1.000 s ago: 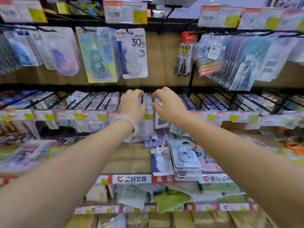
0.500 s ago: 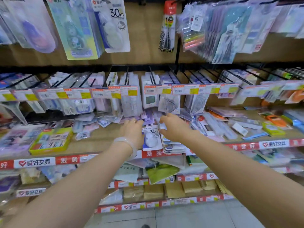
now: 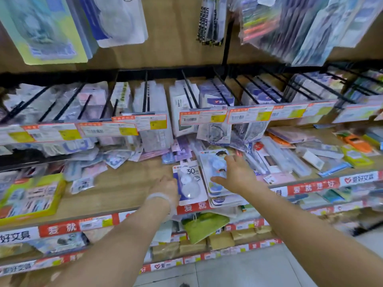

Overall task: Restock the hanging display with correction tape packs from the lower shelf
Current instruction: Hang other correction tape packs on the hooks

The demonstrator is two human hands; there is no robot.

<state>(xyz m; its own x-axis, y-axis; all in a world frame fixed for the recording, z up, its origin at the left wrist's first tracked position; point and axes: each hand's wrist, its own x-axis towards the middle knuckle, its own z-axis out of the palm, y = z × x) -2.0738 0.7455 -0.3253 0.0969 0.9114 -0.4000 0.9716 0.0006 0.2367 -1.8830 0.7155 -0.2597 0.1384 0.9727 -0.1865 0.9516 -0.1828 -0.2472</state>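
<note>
A long wooden shelf [image 3: 116,193] runs left to right, littered with stationery packs, under a row of black hooks [image 3: 187,88] hung with more. Near its front edge lies a stack of packs [image 3: 219,195], and left of it a white correction tape pack [image 3: 189,183] marked 30m. The right hand [image 3: 234,176] rests spread flat on the stack; the left hand [image 3: 165,187] touches the white pack's left edge, grip unclear

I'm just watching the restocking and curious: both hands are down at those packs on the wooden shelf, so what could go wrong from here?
The stack of packs under the right hand overhangs the shelf edge; a nudge might slide some off. The left hand touches only the side of the 30m pack, so a hasty lift might drop it. Loose packs lie behind, easy to mix up.
</note>
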